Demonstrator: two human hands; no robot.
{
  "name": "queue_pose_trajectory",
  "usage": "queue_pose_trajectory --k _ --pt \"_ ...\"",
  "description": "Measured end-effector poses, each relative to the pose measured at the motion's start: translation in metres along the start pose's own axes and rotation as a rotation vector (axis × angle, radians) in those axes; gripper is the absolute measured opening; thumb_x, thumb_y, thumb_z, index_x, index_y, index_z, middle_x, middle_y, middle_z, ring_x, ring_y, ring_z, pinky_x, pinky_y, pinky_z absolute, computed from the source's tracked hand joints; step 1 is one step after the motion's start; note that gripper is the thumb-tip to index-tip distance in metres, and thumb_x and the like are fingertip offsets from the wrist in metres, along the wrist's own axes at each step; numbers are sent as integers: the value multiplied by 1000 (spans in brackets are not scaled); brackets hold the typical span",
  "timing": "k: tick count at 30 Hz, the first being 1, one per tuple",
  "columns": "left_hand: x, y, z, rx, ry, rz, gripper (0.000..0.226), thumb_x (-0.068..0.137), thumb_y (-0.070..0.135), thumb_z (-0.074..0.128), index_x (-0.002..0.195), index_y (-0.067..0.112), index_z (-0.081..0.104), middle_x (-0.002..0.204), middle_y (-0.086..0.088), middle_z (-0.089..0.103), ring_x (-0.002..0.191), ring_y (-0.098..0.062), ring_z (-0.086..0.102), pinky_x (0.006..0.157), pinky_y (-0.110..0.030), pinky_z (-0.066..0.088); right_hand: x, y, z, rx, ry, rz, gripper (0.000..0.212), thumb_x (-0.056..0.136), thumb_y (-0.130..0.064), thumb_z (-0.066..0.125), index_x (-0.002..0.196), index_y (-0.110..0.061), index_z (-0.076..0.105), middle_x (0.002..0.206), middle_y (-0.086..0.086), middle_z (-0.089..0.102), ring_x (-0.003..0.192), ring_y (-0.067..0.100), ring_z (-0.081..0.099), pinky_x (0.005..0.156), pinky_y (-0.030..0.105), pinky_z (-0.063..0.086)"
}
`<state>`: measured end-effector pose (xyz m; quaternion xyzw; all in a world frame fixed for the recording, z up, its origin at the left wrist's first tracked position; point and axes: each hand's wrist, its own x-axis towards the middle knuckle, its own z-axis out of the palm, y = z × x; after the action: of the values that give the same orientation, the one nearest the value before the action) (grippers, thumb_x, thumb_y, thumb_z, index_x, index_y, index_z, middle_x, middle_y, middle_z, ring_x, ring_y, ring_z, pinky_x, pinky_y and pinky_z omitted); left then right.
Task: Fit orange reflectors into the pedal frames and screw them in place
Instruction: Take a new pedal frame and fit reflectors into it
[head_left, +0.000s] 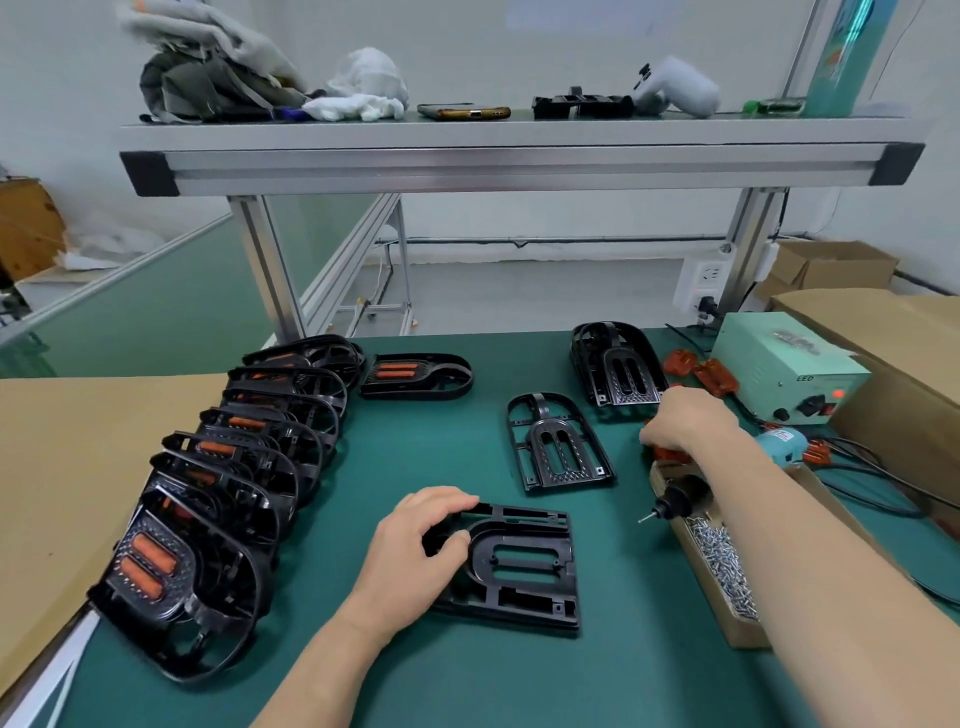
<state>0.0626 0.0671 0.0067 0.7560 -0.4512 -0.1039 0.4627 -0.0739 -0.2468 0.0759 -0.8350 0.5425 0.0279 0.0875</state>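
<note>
Between the curled fingers (447, 501) of the left hand (415, 545) sits the rounded end of a pedal frame (569, 561), gripped, flat on the green worktop (441, 452). The right hand (685, 421) covers orange reflectors (667, 453); whether its fingers pinch one cannot be told. Left of the left fingers stands a row of fitted pedals (228, 499).

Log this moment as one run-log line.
left hand grips empty pedal frame | right hand at orange reflectors, grip unclear | screwdriver lying on screw box | reflector not yet fitted
</note>
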Motion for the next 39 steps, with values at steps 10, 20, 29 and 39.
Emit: queue_pose_trajectory --k 10,20,29,39 --pt "3 1 0 -53 -22 -22 46 85 -3 63 115 31 69 121 21 61 119 1 55 100 -9 37 -80 -24 -29 548 159 -375 60 78 -32 80 129 -19 52 95 -14 65 94 14 63 86 34 49" --pt "-1 5 0 -47 37 -53 45 82 -4 63 117 24 70 118 18 63 113 -6 58 104 -29 44 -157 -52 2 671 245 -616 33 80 -26 80 109 -28 64 101 -13 62 92 2 58 88 26 47" --pt "-2 19 -6 435 -8 -373 96 72 77 58 148 26 30 118 5 31 105 -25 57 81 -31 41 -161 -53 18 619 194 -519 60 81 -44 75 135 -30 53 101 -14 61 94 8 57 92 31 48" --pt "14 21 -10 375 -41 -319 50 89 46 66 131 21 54 110 6 45 100 -16 54 85 -28 41 -165 -54 28 518 80 -534 62 82 -44 73 137 -31 48 105 -15 59 99 10 56 91 30 45"
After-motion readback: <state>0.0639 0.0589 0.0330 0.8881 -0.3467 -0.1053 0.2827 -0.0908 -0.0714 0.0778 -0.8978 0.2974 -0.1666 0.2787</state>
